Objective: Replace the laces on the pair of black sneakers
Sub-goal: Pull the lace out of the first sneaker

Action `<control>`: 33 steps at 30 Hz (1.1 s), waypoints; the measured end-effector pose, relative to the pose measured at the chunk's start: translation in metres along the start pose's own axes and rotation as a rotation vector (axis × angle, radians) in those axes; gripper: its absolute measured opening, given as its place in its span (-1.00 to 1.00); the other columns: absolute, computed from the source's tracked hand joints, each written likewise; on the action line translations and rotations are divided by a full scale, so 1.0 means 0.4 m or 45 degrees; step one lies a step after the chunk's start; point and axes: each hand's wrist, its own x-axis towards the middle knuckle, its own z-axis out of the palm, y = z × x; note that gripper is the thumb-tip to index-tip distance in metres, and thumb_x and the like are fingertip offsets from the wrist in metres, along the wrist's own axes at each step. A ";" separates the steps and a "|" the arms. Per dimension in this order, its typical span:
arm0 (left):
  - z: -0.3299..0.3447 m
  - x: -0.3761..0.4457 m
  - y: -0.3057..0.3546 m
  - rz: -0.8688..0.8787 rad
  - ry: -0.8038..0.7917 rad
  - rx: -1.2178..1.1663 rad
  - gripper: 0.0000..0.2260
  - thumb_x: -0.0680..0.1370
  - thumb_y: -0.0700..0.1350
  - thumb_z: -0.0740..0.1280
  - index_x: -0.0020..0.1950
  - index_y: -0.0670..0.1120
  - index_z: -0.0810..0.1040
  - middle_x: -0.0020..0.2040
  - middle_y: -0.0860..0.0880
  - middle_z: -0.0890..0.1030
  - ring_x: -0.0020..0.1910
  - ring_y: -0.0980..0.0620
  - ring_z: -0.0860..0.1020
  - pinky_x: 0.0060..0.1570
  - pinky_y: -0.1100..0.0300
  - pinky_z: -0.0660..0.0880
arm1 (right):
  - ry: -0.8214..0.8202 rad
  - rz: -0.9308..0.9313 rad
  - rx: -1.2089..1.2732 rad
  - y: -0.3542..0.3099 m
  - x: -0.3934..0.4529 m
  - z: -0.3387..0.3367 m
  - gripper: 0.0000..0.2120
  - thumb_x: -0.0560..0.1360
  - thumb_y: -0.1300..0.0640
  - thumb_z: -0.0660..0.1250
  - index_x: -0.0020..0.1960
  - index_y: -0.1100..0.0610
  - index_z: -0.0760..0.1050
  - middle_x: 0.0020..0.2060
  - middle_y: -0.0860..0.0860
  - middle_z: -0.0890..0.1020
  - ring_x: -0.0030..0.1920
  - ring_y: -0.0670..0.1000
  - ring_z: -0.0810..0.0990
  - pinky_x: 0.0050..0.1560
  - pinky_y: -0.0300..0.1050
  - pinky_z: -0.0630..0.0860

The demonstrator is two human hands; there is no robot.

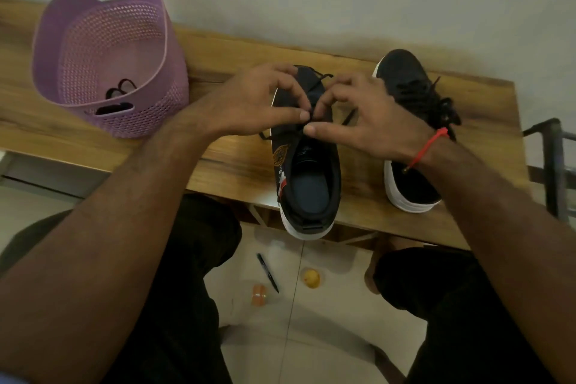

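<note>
A black sneaker with a white sole [307, 184] stands on the wooden table [237, 162], heel toward me and jutting over the front edge. Over its eyelets my left hand [258, 100] and my right hand [367, 115] meet, each pinching the black lace [313, 120] between thumb and fingertips. One loose lace end trails off the shoe's left side, another off the right. The second black sneaker [411, 140] sits to the right, laced, partly behind my right wrist.
A purple perforated basket [109, 56] stands at the table's left with dark laces [120, 90] inside. On the tiled floor below lie a pen [267, 272], a yellow object [311, 278] and an orange object [259, 294]. A metal frame [554, 165] stands at the right.
</note>
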 end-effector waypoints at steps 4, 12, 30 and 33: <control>-0.001 -0.002 0.005 -0.019 -0.048 0.222 -0.70 0.24 0.51 0.38 -0.11 0.46 0.58 0.51 0.21 0.37 0.53 0.02 0.27 0.44 -0.29 0.18 | -0.099 0.036 -0.148 -0.003 -0.004 0.027 -0.61 0.39 -0.30 0.41 0.11 -0.18 0.41 0.40 -0.03 0.28 0.46 0.06 0.13 0.36 0.17 0.13; 0.018 0.003 0.009 -0.116 -0.034 0.287 -0.25 0.40 0.22 0.51 0.52 0.30 0.26 0.64 0.06 0.06 0.58 -0.16 0.08 0.44 -0.37 0.12 | -0.049 0.018 -0.147 0.004 -0.006 0.029 -0.58 0.41 -0.13 0.38 0.20 -0.11 0.35 0.35 -0.04 0.26 0.43 0.03 0.13 0.31 0.07 0.11; 0.007 -0.001 -0.008 -0.241 -0.151 0.342 -0.17 0.45 0.01 0.50 0.57 0.33 0.10 0.65 0.07 -0.14 0.59 -0.17 -0.03 0.43 -0.38 0.10 | -0.057 0.139 -0.064 0.033 -0.009 0.015 -0.90 0.50 -0.06 0.37 -0.01 -0.15 0.48 0.37 -0.12 0.28 0.47 0.01 0.09 0.38 0.11 0.08; 0.006 -0.008 0.002 -0.058 -0.031 0.272 -0.37 0.43 -0.02 0.52 0.42 0.32 0.37 0.64 0.08 -0.02 0.58 -0.15 0.05 0.39 -0.30 0.11 | -0.010 0.128 -0.090 0.020 -0.009 0.015 -0.90 0.48 -0.15 0.39 -0.08 -0.18 0.50 0.45 -0.11 0.32 0.51 0.06 0.10 0.42 0.24 0.09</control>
